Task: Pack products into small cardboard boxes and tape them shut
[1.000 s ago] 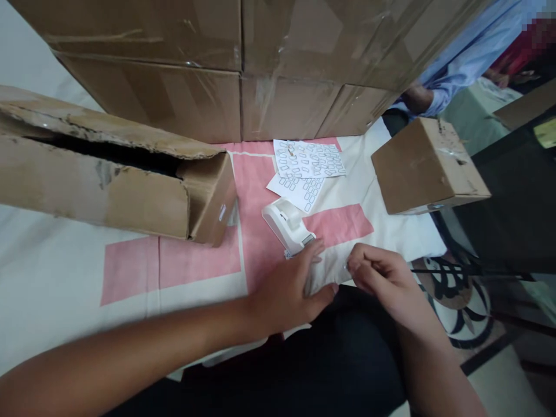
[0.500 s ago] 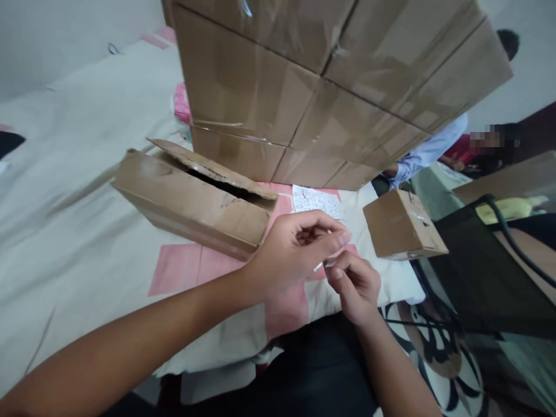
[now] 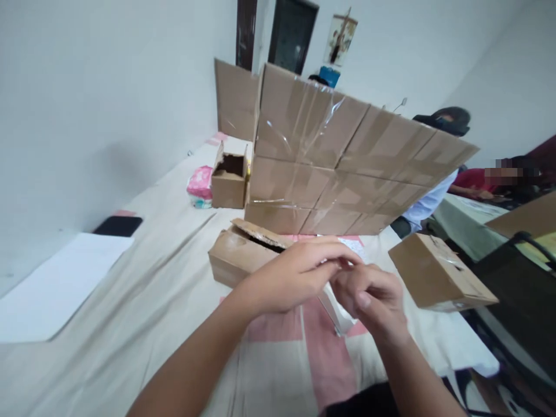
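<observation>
My left hand reaches in from the left with its fingers bent together, and its fingertips meet my right hand. The right hand is closed, its fingers curled and its thumb on this side. What lies between the fingers is hidden. Just under the hands shows a white, narrow thing, partly covered; I cannot tell whether either hand holds it. Behind my left hand lies a long cardboard box with its top flap partly raised. A printed white sheet shows just beyond my fingers.
A tall taped cardboard partition stands across the cloth-covered table. Another cardboard box sits at the right edge. On the left are an open small box, a pink packet and a white board. People sit beyond.
The view has tilted up and shows more of the room. My hands have come together, the left fingers now over the right ones. The white thing beneath them shows larger.
</observation>
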